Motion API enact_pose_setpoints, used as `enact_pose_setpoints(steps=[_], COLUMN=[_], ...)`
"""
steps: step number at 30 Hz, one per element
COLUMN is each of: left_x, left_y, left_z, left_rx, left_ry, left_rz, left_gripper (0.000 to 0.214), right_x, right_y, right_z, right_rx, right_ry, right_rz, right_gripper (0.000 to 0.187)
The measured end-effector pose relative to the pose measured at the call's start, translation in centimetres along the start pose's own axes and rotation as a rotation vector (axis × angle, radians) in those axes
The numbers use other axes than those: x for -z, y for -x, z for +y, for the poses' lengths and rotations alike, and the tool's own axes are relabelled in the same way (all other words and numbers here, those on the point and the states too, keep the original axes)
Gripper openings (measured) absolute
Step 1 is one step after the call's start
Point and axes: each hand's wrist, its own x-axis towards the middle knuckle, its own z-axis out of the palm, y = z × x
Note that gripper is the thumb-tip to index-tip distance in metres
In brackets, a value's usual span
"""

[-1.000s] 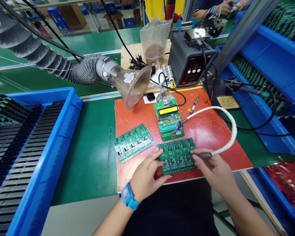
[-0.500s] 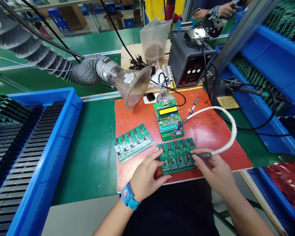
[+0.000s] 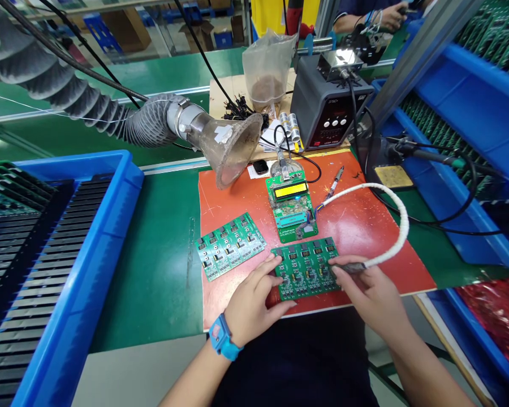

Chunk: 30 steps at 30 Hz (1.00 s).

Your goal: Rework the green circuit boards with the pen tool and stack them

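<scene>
Squarely in front of us, the green circuit board (image 3: pixel 307 274) lies flat near the close edge of the red mat (image 3: pixel 360 212), its row of small digit displays toward the far side. Our left hand (image 3: pixel 254 305) comes in from the lower left, palm down and loosely open, with the fingers reaching forward so that their tips rest on the board's left edge; the thumb stretches out to the right, just below the near left corner, and we have it gripping nothing. A blue wristband (image 3: pixel 224 338) circles that wrist. Our right hand (image 3: pixel 375 291) slants in from the lower right, thumb and fingers closed around a dark probe (image 3: pixel 350 268), whose tip points left over the board's right end; we cannot tell whether it touches the parts there. From the probe's back end, a white-wrapped cable (image 3: pixel 402 220) arcs up and round to the device (image 3: pixel 290 206) with a lit yellow screen, just beyond the board. To the left of our board, near it but apart, sits another circuit board (image 3: pixel 230 247), set askew. Farther out, a funnel-mouthed duct (image 3: pixel 237 148) hangs over the mat's far left corner, and on our left a blue bin (image 3: pixel 125 181) stands on the green surface (image 3: pixel 165 254).
</scene>
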Motion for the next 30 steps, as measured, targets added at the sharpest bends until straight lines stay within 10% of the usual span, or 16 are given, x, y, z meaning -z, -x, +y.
enact_pose_setpoints(steps=[30], left_x=[0.12], left_y=[-0.18], left_z=[0.03], left_rx=[-0.024], left_ry=[-0.007], left_rz=[-0.005], left_gripper=[0.034], right_x=[0.25], right_y=[-0.06], right_z=[-0.57], right_rx=[0.026], right_ry=[-0.005], right_rz=[0.018], right_gripper=[0.019])
